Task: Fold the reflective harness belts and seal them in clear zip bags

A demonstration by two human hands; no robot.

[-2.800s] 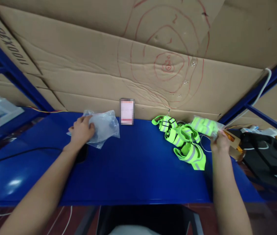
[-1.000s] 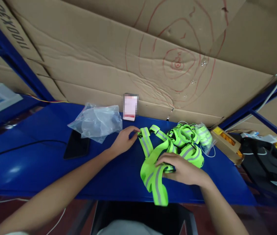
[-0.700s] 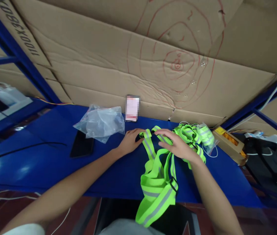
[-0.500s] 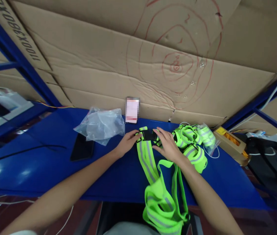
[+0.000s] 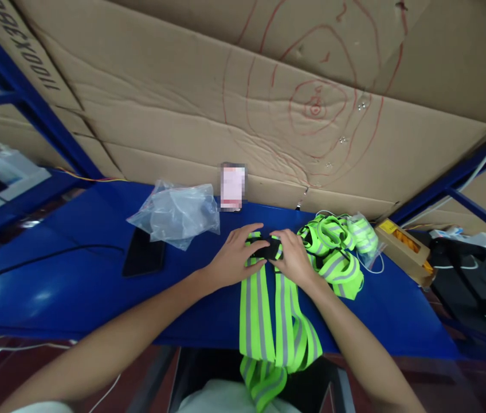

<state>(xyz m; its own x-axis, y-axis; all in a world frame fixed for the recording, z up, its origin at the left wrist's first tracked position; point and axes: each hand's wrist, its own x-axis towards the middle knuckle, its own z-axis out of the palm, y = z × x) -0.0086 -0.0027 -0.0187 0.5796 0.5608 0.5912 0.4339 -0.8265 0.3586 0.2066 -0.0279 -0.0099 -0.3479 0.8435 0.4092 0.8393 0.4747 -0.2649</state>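
Note:
A black plastic buckle (image 5: 270, 251) lies on the table between my two hands. My left hand (image 5: 233, 259) grips its left side, thumb and fingers closed around that end. My right hand (image 5: 293, 257) pinches the other end, partly covering it. From the buckle, neon yellow-green reflective straps (image 5: 257, 315) with grey stripes run toward me in two side-by-side bands. They drop over the table's front edge, and a loose loop (image 5: 264, 381) hangs near my lap. Fingers hide where the straps join the buckle.
Bundled reflective straps (image 5: 333, 246) lie right of my hands, beside a cardboard box (image 5: 406, 249) and a black bag (image 5: 469, 287). To the left are a clear plastic bag (image 5: 178, 212) and a dark phone-like slab (image 5: 143, 258). A blurred-screen device (image 5: 232, 188) leans against the cardboard wall (image 5: 161, 115).
My left hand has moved right onto the buckle, and the hands are closer together. The tangled straps now hang as two straighter bands, with the loose heap lower. The view has shifted slightly.

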